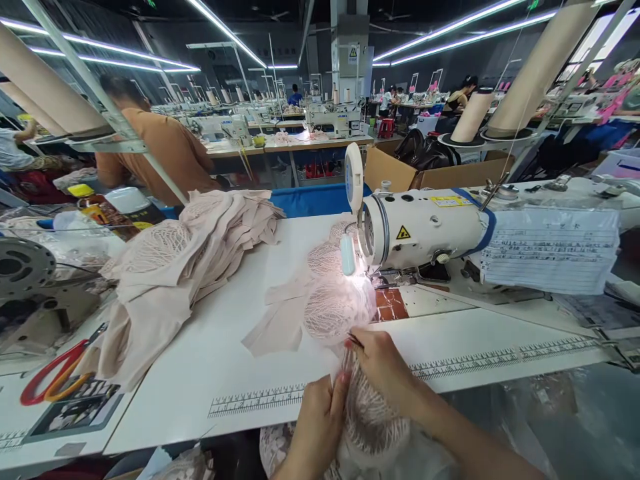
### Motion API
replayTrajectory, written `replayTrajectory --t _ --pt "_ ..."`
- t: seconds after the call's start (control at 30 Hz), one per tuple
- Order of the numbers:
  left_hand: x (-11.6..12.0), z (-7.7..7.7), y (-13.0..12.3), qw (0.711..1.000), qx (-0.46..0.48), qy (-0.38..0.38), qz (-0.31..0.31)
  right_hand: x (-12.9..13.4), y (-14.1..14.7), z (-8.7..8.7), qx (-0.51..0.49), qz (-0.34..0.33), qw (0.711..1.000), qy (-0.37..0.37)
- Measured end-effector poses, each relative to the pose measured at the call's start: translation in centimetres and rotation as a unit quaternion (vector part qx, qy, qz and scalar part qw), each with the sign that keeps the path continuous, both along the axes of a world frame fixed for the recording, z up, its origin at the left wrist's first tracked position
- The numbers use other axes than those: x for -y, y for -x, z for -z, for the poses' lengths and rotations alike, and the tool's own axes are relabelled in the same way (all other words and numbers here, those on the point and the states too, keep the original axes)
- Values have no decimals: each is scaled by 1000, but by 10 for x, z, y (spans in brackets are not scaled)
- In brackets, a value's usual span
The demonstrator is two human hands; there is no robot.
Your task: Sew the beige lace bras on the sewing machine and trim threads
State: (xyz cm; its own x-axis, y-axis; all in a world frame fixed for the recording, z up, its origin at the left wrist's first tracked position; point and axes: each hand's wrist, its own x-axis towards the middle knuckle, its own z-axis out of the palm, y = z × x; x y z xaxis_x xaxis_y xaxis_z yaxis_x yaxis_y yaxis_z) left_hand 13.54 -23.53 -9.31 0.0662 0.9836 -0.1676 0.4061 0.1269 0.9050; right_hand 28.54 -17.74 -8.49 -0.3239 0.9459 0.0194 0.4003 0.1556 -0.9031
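Observation:
A pale pink lace garment piece (pixel 330 310) lies under the lit needle area of a white sewing machine (pixel 425 223), and its strip of fabric runs down over the table's front edge. Below the needle, my left hand (pixel 320 413) is closed on the fabric, thumb pointing up. Just right of it, my right hand (pixel 383 363) pinches the fabric's edge, fingertips close together near a small dark item I cannot make out. More lace (pixel 373 413) hangs between and beneath both hands.
A heap of pink fabric pieces (pixel 200 247) covers the table's left part. Red and orange scissors (pixel 60 377) lie at the far left. A printed ruler (pixel 260 399) follows the front edge. Written sheets (pixel 550 250) hang at the right. A person (pixel 150 143) sits beyond, back turned.

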Motion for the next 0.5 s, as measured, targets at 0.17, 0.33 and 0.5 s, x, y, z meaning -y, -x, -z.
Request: replayTrajectory --t 0.17,0.33,0.5 --pt "5 -3 3 987 147 66 -20 9 9 6 -39 46 998 -35" --pt "-21 -22 13 886 408 186 -118 6 -5 -1 -65 -47 996 36" --pt "-42 -22 12 929 260 103 -243 10 -8 -7 -33 -132 989 56"
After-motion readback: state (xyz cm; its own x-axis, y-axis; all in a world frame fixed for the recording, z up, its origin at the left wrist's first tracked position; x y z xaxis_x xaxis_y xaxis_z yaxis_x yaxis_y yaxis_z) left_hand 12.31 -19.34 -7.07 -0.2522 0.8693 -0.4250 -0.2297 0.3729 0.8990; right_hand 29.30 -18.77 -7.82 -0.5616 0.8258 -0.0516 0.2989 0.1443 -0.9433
